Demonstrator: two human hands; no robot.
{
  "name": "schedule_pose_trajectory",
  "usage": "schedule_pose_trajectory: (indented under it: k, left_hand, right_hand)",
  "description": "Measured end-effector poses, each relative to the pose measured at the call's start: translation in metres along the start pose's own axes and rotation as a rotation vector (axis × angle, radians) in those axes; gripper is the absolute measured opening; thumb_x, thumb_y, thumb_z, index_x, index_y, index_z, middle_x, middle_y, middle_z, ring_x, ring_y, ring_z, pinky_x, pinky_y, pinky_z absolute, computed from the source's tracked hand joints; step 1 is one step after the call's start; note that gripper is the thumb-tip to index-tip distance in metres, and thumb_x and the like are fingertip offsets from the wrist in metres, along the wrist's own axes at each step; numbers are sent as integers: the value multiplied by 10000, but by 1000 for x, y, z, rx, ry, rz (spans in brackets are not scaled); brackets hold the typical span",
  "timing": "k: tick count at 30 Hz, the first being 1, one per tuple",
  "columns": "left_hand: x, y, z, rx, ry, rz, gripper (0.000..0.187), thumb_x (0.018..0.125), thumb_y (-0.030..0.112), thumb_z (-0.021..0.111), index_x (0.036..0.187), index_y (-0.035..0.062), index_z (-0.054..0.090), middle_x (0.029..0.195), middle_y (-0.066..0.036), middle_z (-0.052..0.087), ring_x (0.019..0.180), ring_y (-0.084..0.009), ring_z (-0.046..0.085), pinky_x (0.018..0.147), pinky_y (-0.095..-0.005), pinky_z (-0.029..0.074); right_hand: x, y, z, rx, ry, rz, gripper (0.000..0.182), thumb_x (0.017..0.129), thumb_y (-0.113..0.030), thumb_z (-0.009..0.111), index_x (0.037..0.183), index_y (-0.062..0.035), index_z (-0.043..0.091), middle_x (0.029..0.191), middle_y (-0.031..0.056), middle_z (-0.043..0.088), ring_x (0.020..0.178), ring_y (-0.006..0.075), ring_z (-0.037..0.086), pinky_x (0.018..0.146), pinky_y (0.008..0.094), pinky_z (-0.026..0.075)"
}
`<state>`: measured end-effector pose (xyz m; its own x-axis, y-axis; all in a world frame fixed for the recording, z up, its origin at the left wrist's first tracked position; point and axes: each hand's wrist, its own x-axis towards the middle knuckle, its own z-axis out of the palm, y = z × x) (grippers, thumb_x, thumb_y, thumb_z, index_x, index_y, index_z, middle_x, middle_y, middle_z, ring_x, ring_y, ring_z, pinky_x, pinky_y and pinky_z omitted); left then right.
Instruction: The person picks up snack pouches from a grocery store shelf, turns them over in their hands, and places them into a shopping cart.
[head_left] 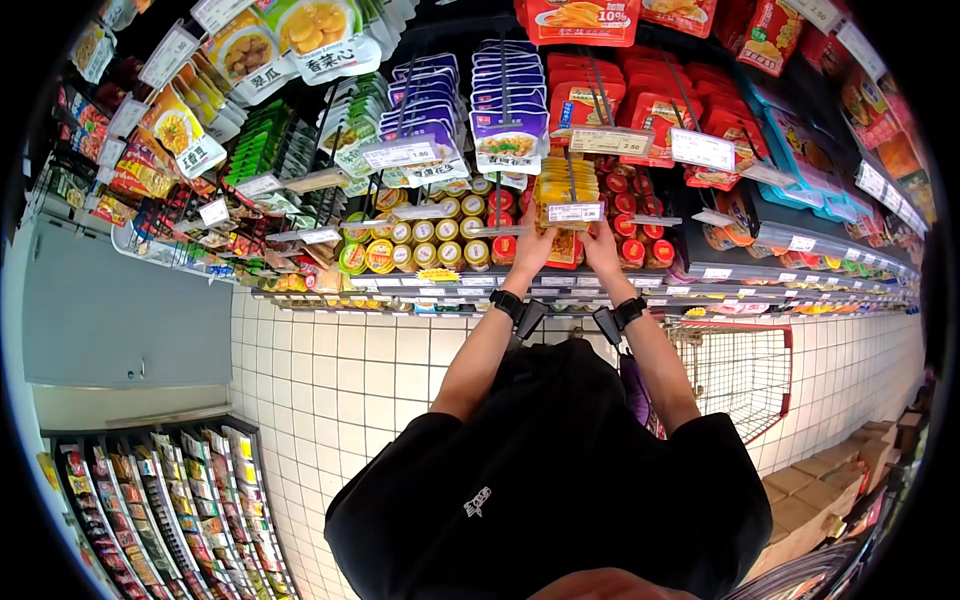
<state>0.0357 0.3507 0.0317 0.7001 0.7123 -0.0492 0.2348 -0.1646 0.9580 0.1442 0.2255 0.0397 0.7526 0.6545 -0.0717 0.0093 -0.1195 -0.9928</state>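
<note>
Both arms reach forward to a row of yellow packets [567,185] hanging on a hook behind a price tag [576,212]. My left hand [534,248] is at the lower left side of the packets, fingers curled around their edge. My right hand [601,248] holds the lower right side the same way. The fingertips are partly hidden by the packets and tag. Below, between the hands, a red and orange packet [566,250] shows. Jars with red lids [631,252] stand to the right, and gold-lidded jars [447,253] to the left.
Purple and white packets [508,125] hang at upper left of the hands, red packets [655,120] at upper right. Price-tag arms [612,140] stick out. A shopping cart [740,375] stands on the tiled floor [330,380] at right; another shelf [170,500] is lower left.
</note>
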Motion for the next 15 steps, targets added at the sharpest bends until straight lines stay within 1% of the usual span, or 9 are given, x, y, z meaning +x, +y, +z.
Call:
schedule_pose_trajectory:
  k: [1, 3, 4, 6, 9, 11, 13, 15]
  left_hand:
    - [3, -4, 2, 2, -9, 2, 757, 906, 124, 573, 1547, 82, 172, 1515, -164, 372, 1253, -246, 505, 1003, -322, 417]
    - [6, -8, 3, -17, -53, -3, 787, 914, 234, 589, 1542, 65, 147, 1500, -239, 361, 1303, -381, 459, 1036, -376, 399]
    - [6, -10, 3, -13, -62, -2, 787, 914, 234, 589, 1542, 65, 147, 1500, -239, 361, 1303, -381, 459, 1036, -376, 399]
    - [6, -12, 3, -55, -107, -33, 785, 922, 264, 585, 1543, 66, 148, 1487, -228, 390, 1266, -376, 499, 994, -384, 427]
    - [3, -14, 3, -71, -118, -35, 775, 925, 274, 585, 1539, 61, 163, 1479, -229, 400, 1238, -370, 528, 963, -389, 444]
    - [-1, -12, 2, -86, -117, -11, 766, 925, 266, 585, 1535, 56, 173, 1479, -233, 398, 1246, -370, 521, 969, -388, 441]
    - [-2, -18, 5, -102, -113, 15, 758, 924, 258, 586, 1532, 51, 182, 1479, -236, 395, 1255, -370, 514, 974, -387, 438]
    - [-3, -17, 6, -42, -43, 45, 733, 912, 84, 558, 1544, 72, 188, 1436, -154, 463, 1070, -195, 575, 903, -305, 462]
  right_hand:
    - [-1, -1, 0, 10, -20, -1, 564, 888, -27, 553, 1422, -20, 373, 1383, 157, 514, 1306, 251, 468, 1056, 337, 357]
    - [-6, -6, 1, 29, -9, 4, 561, 892, -48, 563, 1421, -23, 381, 1395, 167, 501, 1314, 255, 459, 1057, 343, 355]
    - [-9, -10, 0, 8, -14, 24, 562, 894, -56, 565, 1424, -25, 380, 1402, 172, 494, 1321, 259, 452, 1060, 346, 352]
    - [-13, -17, 0, 1, -32, 45, 566, 901, -74, 568, 1431, -27, 377, 1423, 180, 473, 1342, 274, 427, 1074, 355, 339]
    - [-14, -13, 1, -21, 2, 46, 567, 900, -73, 570, 1431, -23, 377, 1424, 175, 473, 1350, 278, 420, 1081, 355, 334]
    - [-8, 11, 1, -40, 6, 38, 568, 895, -64, 571, 1428, -20, 379, 1422, 176, 473, 1349, 281, 421, 1084, 355, 332]
    - [-7, 16, 2, -60, 7, 27, 569, 891, -56, 572, 1425, -16, 381, 1420, 178, 474, 1349, 285, 423, 1087, 355, 330]
    - [-12, 15, 6, 60, -4, -28, 573, 884, -39, 570, 1423, -11, 378, 1399, 179, 490, 1335, 285, 441, 1079, 351, 344]
